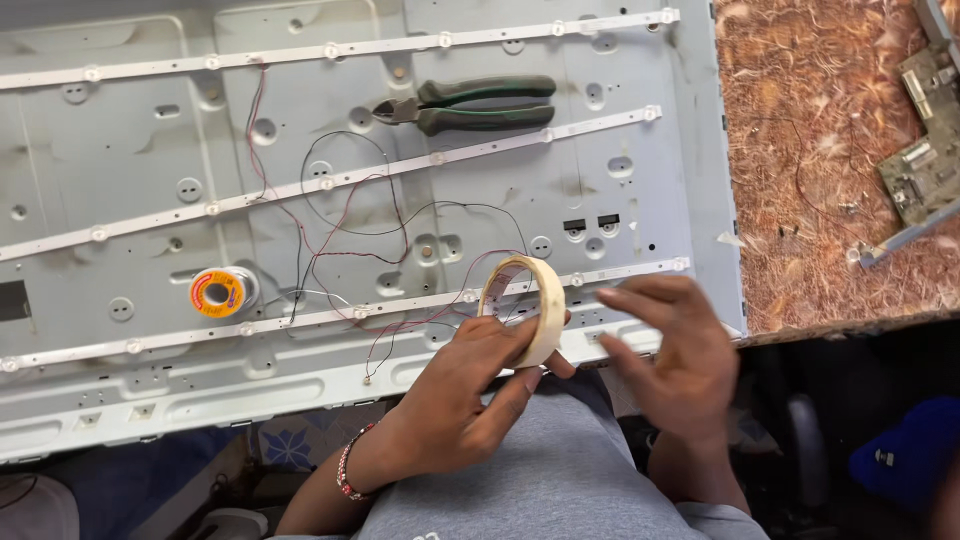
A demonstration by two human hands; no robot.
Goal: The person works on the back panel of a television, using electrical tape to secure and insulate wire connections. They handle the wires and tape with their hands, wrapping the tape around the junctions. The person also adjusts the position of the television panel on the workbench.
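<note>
Left hand (462,385): fingers and thumb closed around the lower rim of a cream roll of masking tape (527,307), held upright on edge just above the near edge of the white metal backlight panel (140,160). A beaded bracelet (347,467) sits on that wrist.

Right hand (668,355): open, fingers spread and loosely curved, just beside the roll on its right, not touching it; it holds nothing, slightly blurred.

Surroundings: three white LED strips cross the panel, the nearest strip (300,321) passing directly behind the roll. Loose thin red and black wires (340,225) loop across the middle of the panel and trail down to the near strip, ending close to the left hand's knuckles. A spool of solder wire (221,292) with an orange label lies left of the hands, well apart. Green-handled cutting pliers (470,104) lie at the far side between the upper two strips. On the brown patterned worktop (820,150) to the right lies a metal bracket with a circuit board (925,150), well away from both hands. Grey shirt (560,480) fills the foreground
</note>
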